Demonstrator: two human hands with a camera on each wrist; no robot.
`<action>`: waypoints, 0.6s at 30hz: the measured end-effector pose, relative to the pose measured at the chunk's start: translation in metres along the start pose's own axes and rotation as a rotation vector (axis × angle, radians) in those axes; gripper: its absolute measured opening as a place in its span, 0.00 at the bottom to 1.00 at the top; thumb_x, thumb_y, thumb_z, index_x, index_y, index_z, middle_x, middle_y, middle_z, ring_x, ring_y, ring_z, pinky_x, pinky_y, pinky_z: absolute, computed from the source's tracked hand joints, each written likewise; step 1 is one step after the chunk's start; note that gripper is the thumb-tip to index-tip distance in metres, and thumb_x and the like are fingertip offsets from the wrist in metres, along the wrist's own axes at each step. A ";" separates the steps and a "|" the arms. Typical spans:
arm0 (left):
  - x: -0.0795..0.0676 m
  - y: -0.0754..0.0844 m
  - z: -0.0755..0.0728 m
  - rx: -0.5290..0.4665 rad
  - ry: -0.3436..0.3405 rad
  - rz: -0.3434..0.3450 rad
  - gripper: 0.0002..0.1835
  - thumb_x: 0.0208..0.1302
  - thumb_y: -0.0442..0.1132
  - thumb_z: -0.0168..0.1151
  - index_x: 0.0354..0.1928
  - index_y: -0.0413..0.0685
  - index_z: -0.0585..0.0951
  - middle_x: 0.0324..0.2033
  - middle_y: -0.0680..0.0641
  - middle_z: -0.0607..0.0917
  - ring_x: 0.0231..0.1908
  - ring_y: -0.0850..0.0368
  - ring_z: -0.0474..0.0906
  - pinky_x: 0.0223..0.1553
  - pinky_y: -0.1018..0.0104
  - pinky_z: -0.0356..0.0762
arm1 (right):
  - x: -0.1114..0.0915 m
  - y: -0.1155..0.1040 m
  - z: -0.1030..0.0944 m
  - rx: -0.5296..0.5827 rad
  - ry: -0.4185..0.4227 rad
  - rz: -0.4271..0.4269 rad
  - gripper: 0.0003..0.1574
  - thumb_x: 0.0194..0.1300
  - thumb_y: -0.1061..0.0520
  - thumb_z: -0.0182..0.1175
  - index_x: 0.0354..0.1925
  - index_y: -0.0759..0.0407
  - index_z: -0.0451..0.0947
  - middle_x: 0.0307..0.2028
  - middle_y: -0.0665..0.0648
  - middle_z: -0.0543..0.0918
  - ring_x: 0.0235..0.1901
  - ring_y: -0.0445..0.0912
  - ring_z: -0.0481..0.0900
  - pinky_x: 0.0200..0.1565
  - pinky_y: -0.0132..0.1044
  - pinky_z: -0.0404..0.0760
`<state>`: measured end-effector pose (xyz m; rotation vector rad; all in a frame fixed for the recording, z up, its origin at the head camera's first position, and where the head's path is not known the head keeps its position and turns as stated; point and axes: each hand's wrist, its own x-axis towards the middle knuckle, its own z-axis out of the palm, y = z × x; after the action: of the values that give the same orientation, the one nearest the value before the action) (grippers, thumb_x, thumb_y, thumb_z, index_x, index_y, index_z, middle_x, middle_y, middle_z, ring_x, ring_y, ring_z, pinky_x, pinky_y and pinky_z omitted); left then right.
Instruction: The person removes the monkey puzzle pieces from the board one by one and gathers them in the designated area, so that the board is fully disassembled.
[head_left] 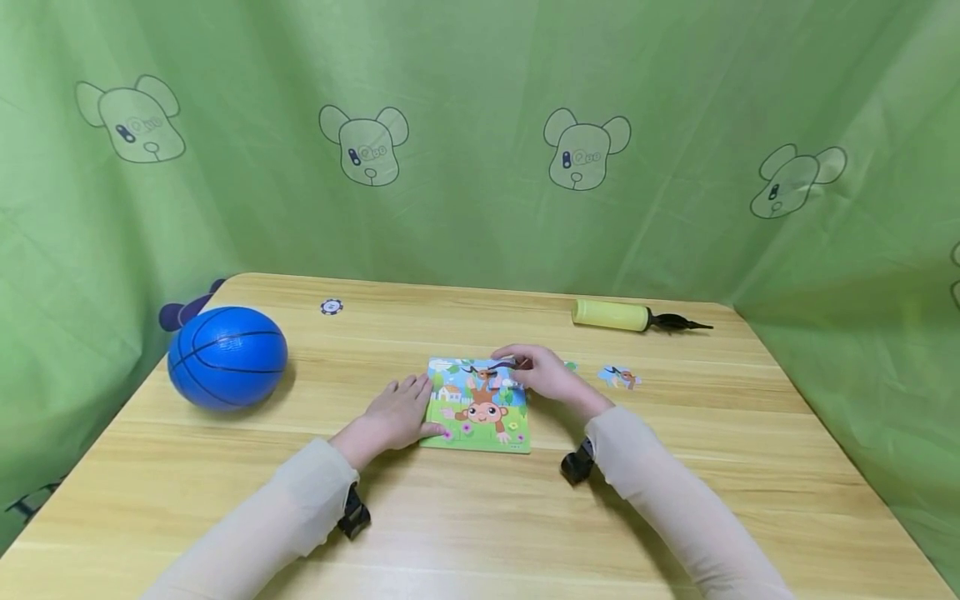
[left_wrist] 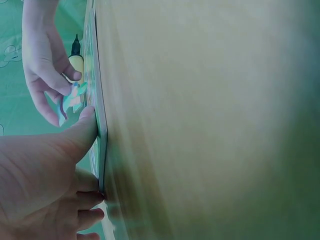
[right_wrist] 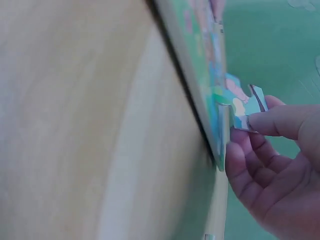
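A jigsaw puzzle [head_left: 491, 440] with a cartoon monkey lies on the wooden table, in front of me. My left hand [head_left: 397, 414] rests at its left edge with fingers extended; in the left wrist view the thumb [left_wrist: 85, 127] touches the board's rim. Over the puzzle's upper right part, my right hand [head_left: 546, 377] pinches a puzzle piece [right_wrist: 239, 104] between thumb and fingers. That piece is tilted up from the board in the right wrist view. Further right lies a loose puzzle piece [head_left: 619, 377]. Another small piece [head_left: 572, 366] shows partly behind the right hand.
A blue basketball [head_left: 227, 358] sits at the table's left side. Near the back edge are a round chip [head_left: 331, 307] and a yellow hand pump [head_left: 611, 315] with a black nozzle. Green curtains [head_left: 480, 225] enclose the table's back and sides.
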<state>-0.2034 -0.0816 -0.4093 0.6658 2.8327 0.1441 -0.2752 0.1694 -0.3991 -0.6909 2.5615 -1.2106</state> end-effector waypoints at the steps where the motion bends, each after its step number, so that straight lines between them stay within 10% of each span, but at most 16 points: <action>1: 0.000 0.000 0.000 -0.001 0.001 0.001 0.45 0.62 0.63 0.47 0.68 0.33 0.54 0.68 0.37 0.53 0.67 0.42 0.48 0.65 0.49 0.46 | -0.001 0.000 -0.002 0.030 0.012 0.012 0.24 0.60 0.71 0.54 0.55 0.62 0.73 0.36 0.60 0.74 0.31 0.50 0.72 0.32 0.45 0.78; 18: 0.000 0.000 0.001 0.005 0.002 0.005 0.45 0.62 0.64 0.46 0.68 0.33 0.54 0.68 0.37 0.53 0.67 0.43 0.48 0.65 0.49 0.47 | -0.053 0.020 -0.068 0.158 0.298 0.102 0.19 0.62 0.68 0.56 0.51 0.74 0.68 0.39 0.67 0.74 0.33 0.48 0.76 0.40 0.45 0.81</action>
<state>-0.2034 -0.0814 -0.4103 0.6739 2.8341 0.1383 -0.2629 0.2527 -0.3714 -0.3645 2.6534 -1.5622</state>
